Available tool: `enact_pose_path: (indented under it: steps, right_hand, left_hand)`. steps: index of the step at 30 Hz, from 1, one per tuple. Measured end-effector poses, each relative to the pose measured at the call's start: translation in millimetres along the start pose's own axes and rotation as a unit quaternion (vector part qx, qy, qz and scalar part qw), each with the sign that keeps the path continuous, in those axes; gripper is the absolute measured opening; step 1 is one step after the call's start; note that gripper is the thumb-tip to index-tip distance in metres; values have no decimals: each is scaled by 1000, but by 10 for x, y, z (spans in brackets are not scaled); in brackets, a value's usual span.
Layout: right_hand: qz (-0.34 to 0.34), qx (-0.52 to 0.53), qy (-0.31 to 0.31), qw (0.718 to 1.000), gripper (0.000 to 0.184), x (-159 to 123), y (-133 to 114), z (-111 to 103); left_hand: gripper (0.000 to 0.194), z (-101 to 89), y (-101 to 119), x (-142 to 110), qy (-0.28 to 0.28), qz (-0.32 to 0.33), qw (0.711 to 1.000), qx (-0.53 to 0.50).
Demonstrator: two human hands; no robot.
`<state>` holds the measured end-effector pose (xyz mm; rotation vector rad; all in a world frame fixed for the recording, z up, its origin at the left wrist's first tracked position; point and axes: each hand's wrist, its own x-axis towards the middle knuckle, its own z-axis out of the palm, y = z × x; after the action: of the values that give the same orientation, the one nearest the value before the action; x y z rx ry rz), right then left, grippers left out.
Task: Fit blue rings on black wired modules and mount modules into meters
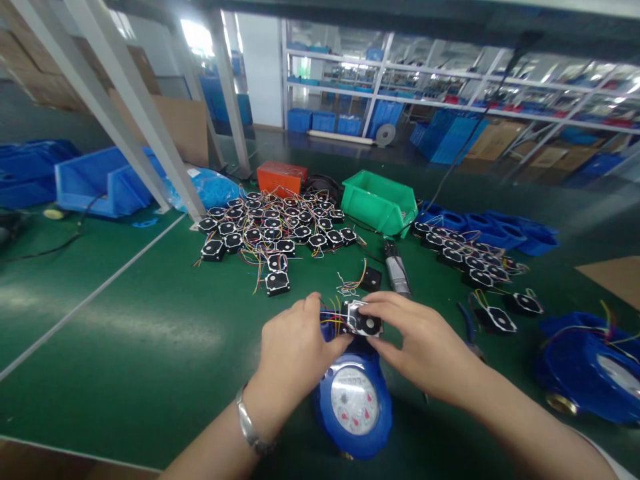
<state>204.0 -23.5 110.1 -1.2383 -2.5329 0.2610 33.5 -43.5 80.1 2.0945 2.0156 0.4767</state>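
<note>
A blue water meter with a round white dial lies on the green bench just in front of me. At its far end sits a small black module with coloured wires. My left hand is closed on the module's left side, where the wires come out. My right hand pinches its right side, fingers curled over it. A metal bracelet is on my left wrist.
A heap of the same black wired modules lies beyond, with more at the right. A green bin, an orange box, a silver tool, blue bins and another blue meter surround them.
</note>
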Motion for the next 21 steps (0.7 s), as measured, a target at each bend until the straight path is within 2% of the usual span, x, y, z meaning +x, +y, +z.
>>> enact_pose_path:
  steps: [4, 8, 10, 17, 21]
  right_hand:
    - [11, 13, 3, 1000, 26, -11, 15, 0]
    - [-6, 39, -19, 999, 27, -7, -3, 9]
    - [-12, 44, -31, 998, 27, 0, -11, 23]
    - [-10, 28, -86, 996, 26, 22, -38, 8]
    - [-6, 13, -86, 996, 26, 48, -68, 3]
  left_hand:
    - [11, 85, -89, -3, 1, 23, 994, -106]
    - [9, 171, -185, -66, -3, -13, 964, -267]
    - [9, 194, -209, -97, -10, -26, 949, -315]
    - [19, 138, -180, -159, -18, -3, 955, -297]
    - [19, 157, -174, -146, -19, -4, 948, -318]
